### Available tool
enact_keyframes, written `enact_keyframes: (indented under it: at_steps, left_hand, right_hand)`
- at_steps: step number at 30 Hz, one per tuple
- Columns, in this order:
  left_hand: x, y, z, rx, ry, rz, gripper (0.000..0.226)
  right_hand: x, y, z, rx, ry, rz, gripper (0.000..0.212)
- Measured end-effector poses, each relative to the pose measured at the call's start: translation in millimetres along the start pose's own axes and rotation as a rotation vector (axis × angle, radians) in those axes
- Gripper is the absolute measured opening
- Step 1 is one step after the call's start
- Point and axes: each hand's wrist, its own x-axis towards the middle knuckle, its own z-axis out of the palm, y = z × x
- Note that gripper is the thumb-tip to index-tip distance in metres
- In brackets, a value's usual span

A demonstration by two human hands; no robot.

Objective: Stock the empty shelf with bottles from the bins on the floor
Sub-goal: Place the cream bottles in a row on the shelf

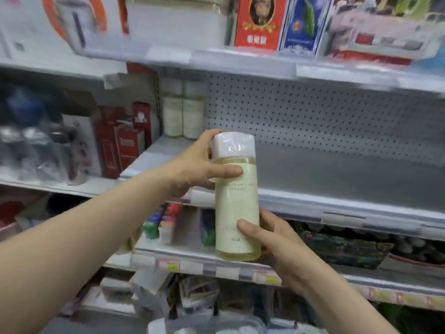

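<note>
A tall bottle (237, 201) with a white cap, a pale cream label and yellowish liquid stands upright in the air in front of the grey shelf (325, 179). My left hand (202, 165) grips its upper part just below the cap. My right hand (272, 239) holds its lower part, thumb across the label and fingers behind. Two matching bottles (183, 114) stand side by side at the shelf's back left corner, against the perforated back panel.
Red boxes (122, 141) fill the neighbouring shelf on the left. Boxed goods (260, 22) line the shelf above. Colourful packages (166, 222) sit on the shelf below. A clear plastic bin (207, 325) lies at the bottom edge.
</note>
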Motion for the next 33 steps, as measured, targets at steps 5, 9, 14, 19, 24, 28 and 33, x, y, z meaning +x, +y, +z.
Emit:
enact_keyframes:
  at_steps: [5,9,14,19,24,28,33]
  left_hand:
    - [34.2,25.2,-45.5,0.009,0.058,0.102,0.100]
    - [67.8,20.0,-75.2,0.023,0.126,0.162,0.097]
    - [116.2,-1.3,-107.0,0.161,0.194,0.215,0.090]
    - [164.8,-17.9,-131.0,0.240,0.148,0.251,0.090]
    - [214.0,-24.7,-146.5,0.475,0.178,0.387,0.093]
    - [259.9,-20.8,-153.9,0.779,0.193,0.401,0.102]
    - [294.0,-21.9,-157.2,1.169,0.265,0.544,0.103]
  right_hand:
    - [56.7,-52.2,2.4,-0.101,0.002,-0.102,0.068]
    - [114.6,-66.9,7.5,-0.148,0.082,-0.190,0.081]
    - [185.1,-63.0,9.5,-0.183,0.086,-0.188,0.070]
    - [248.3,-62.8,6.8,-0.237,0.106,-0.190,0.067]
    - [294.0,-64.5,-7.3,-0.194,0.116,-0.200,0.063]
    - [326.8,-65.3,-18.4,-0.215,0.148,-0.205,0.065]
    - [371.1,-64.7,-21.9,-0.276,0.261,-0.238,0.064]
